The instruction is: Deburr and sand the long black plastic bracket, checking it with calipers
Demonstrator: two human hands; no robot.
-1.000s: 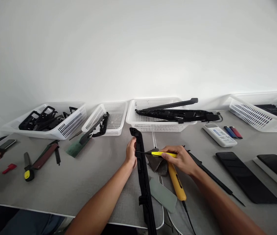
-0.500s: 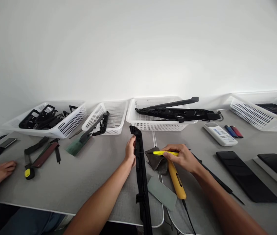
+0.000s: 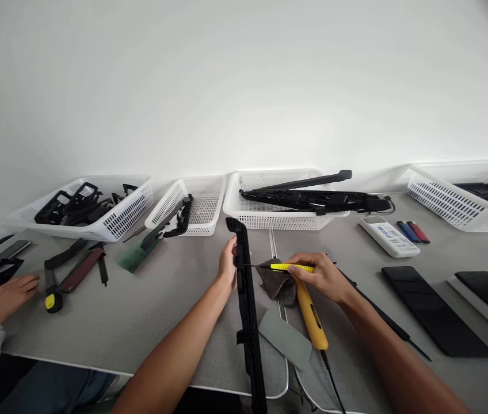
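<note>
My left hand [image 3: 228,261] is closed around the upper part of a long black plastic trim strip [image 3: 248,310], which runs down past the table's front edge. Pinched in my right hand [image 3: 319,276] is a slim yellow craft knife [image 3: 285,267]; its thin dark tip points left and meets the strip's edge beside my left hand. Below the knife, a crumpled dark grey cloth [image 3: 279,284] lies on the table. A thick yellow tool with a cord [image 3: 311,316] rests under my right hand, next to a grey-green flat block [image 3: 286,339].
White baskets [image 3: 287,221] with black plastic parts line the wall. To the right lie a white meter-like device [image 3: 389,237], two lighters [image 3: 412,232] and a black phone [image 3: 436,310]. At left, a co-worker's hand [image 3: 8,296] is near a tape measure [image 3: 53,302] and green sheet [image 3: 140,253].
The strip's upper end and my left hand have shifted slightly left and up. The knife tip has risen a little. The co-worker's hand has moved right, with a black part now beside it.
</note>
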